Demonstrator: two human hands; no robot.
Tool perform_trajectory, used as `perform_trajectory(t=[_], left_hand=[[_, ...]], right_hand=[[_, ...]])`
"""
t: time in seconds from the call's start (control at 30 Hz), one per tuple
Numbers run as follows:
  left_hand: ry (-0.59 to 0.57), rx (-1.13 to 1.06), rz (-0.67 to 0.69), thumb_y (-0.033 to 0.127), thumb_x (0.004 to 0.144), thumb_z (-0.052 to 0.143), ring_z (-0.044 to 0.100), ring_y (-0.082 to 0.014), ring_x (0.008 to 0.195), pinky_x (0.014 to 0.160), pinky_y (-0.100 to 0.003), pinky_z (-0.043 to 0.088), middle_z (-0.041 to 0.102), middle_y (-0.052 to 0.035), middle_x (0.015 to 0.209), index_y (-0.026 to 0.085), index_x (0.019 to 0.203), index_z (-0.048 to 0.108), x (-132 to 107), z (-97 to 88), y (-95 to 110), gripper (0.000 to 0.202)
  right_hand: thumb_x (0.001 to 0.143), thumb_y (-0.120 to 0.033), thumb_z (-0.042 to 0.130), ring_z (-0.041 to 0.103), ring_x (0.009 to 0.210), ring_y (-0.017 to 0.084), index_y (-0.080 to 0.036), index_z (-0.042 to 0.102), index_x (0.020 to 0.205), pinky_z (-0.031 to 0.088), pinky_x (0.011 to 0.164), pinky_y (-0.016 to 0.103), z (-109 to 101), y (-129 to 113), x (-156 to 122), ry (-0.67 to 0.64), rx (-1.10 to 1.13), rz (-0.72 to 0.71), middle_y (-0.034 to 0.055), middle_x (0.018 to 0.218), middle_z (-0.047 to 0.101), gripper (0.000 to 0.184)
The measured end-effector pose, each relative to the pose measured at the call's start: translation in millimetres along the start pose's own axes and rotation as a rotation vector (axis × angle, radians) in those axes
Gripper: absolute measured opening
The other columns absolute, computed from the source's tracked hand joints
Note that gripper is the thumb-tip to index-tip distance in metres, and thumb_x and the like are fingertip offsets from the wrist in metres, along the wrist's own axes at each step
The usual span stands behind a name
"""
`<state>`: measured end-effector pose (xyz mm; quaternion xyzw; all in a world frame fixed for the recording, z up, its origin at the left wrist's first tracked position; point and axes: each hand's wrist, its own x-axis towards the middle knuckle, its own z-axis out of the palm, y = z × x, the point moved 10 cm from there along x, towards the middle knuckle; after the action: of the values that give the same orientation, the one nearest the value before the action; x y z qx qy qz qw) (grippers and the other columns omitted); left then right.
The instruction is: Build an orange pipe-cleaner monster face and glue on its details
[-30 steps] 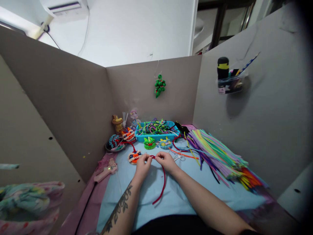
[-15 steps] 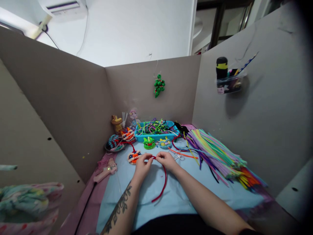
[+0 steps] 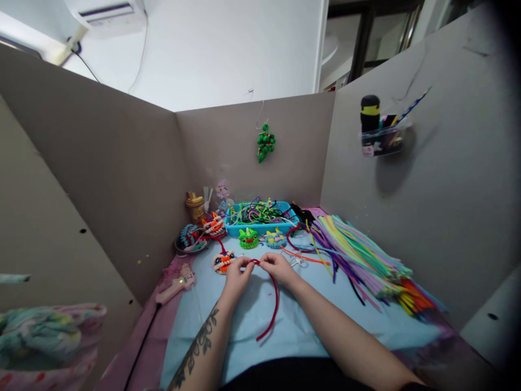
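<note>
A red pipe cleaner is pinched between my two hands, its short upper part bent between the fingertips and its long tail curving down toward me over the blue sheet. My left hand closes on one end. Just to its right, my right hand grips the same pipe cleaner. Partly behind my left hand lies an orange and white lion-dance head figure. Beyond my hands sit a green figure and a light blue and yellow one. Scissors rest beside my right hand.
A blue tray of tangled pipe cleaners stands at the back. Bundled pastel pipe cleaners cover the right side. A pink glue gun with a black cord lies left, near a dark bowl. Grey panels enclose the table.
The loose tail of the red pipe cleaner has swung slightly to the right. Both hands stay in nearly the same place, still pinching it.
</note>
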<state>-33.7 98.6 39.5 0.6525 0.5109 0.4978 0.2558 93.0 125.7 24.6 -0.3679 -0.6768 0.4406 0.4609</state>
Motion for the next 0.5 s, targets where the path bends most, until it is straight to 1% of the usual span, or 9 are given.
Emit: perform_trajectory(t=[0.1,0.17,0.33,0.5], left_hand=[[0.008,0.012,-0.003,0.027,0.073,0.051,0.054,-0.0142,0.063,0.054,-0.022,0.040,0.059,-0.0016,0.064,0.014,0.066,0.058,-0.2,0.2,-0.2,0.016],[-0.011,0.017,-0.002,0.026,0.072,0.051,0.053,-0.0139,0.062,0.053,-0.022,0.039,0.057,-0.0012,0.063,0.014,0.066,0.057,-0.4,2.9,0.0,0.015],[-0.062,0.002,0.002,0.025,0.071,0.052,0.051,-0.0131,0.062,0.055,-0.022,0.039,0.057,-0.0005,0.062,0.015,0.065,0.057,-0.7,8.4,1.3,0.013],[-0.033,-0.032,-0.016,0.026,0.072,0.053,0.055,-0.0138,0.064,0.058,-0.024,0.042,0.060,-0.0015,0.064,0.015,0.066,0.057,0.0,5.1,-0.2,0.013]], right_hand=[[0.071,-0.028,0.057,0.047,0.056,0.010,-0.014,0.057,0.064,0.036,0.056,0.022,0.7,-0.6,-0.5,-0.004,-0.020,-0.008,-0.0021,0.058,0.053,0.016],[0.071,-0.027,0.056,0.047,0.058,0.011,-0.014,0.057,0.063,0.037,0.057,0.022,-1.8,-1.3,-0.6,0.018,-0.037,-0.022,-0.0020,0.059,0.053,0.015],[0.072,-0.026,0.056,0.048,0.061,0.012,-0.015,0.057,0.065,0.038,0.059,0.022,-7.6,-1.1,-0.1,0.066,-0.065,-0.046,-0.0017,0.061,0.053,0.013],[0.073,-0.028,0.056,0.048,0.060,0.012,-0.015,0.057,0.065,0.038,0.059,0.023,-7.8,-4.3,-0.9,0.077,-0.045,-0.047,-0.0017,0.061,0.053,0.015]])
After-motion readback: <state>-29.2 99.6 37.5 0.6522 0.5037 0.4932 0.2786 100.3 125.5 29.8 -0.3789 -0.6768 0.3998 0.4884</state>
